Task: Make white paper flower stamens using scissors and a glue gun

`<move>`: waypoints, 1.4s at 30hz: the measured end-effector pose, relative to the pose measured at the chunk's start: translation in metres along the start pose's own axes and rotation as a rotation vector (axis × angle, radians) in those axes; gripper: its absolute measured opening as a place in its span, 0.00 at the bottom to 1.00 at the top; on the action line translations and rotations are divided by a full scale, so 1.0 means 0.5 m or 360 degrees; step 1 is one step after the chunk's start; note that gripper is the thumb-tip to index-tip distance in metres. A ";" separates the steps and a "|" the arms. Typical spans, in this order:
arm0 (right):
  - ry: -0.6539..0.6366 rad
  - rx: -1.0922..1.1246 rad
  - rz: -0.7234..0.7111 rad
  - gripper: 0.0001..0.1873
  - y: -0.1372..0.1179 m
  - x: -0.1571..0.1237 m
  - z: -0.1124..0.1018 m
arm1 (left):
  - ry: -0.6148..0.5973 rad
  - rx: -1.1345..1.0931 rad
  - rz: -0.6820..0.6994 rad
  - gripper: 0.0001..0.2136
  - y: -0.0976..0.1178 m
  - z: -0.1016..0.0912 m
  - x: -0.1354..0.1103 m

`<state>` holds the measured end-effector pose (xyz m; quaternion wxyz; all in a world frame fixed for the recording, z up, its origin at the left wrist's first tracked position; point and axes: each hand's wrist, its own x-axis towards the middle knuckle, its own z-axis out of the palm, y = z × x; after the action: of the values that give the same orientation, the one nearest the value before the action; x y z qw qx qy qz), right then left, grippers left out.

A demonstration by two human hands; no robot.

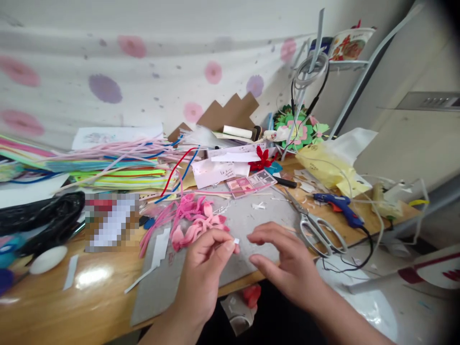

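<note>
My left hand (206, 268) is over the front of a grey mat (247, 220), its thumb and forefinger pinched on a tiny white scrap (236, 241). Just to the right, my right hand (283, 258) hovers with fingers slightly spread and curved, holding nothing, its fingertips a short way from the scrap. A pile of pink bent pipe-cleaner petals (196, 220) lies on the mat just behind my left hand.
Scissors (316, 230) lie right of the mat, a blue glue gun (339, 206) beyond them. Stacked coloured paper and pipe cleaners (118, 165) fill the back left. A black bag (43, 220), a yellow bag (330, 165), white paper strips (158, 249) and paper flowers (298, 129) crowd the wooden desk (72, 306).
</note>
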<state>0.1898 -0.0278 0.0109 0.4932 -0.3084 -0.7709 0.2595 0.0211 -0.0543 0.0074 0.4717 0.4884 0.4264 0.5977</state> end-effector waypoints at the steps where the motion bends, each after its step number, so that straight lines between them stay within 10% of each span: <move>1: 0.0006 0.0160 0.0039 0.11 -0.014 0.007 0.023 | -0.0007 0.0009 0.0001 0.05 0.002 -0.003 -0.005; 30: 0.0086 0.0080 -0.0224 0.12 -0.058 0.024 0.088 | -0.0094 0.0597 0.0167 0.08 0.031 -0.057 -0.035; 42: 0.0032 0.0212 -0.0240 0.09 -0.057 0.024 0.096 | -0.0014 0.0258 -0.0046 0.08 0.018 -0.054 -0.039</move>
<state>0.1352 -0.0431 0.0201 0.5386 -0.2185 -0.7680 0.2690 -0.0053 -0.0763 0.0081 0.4409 0.5214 0.4785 0.5521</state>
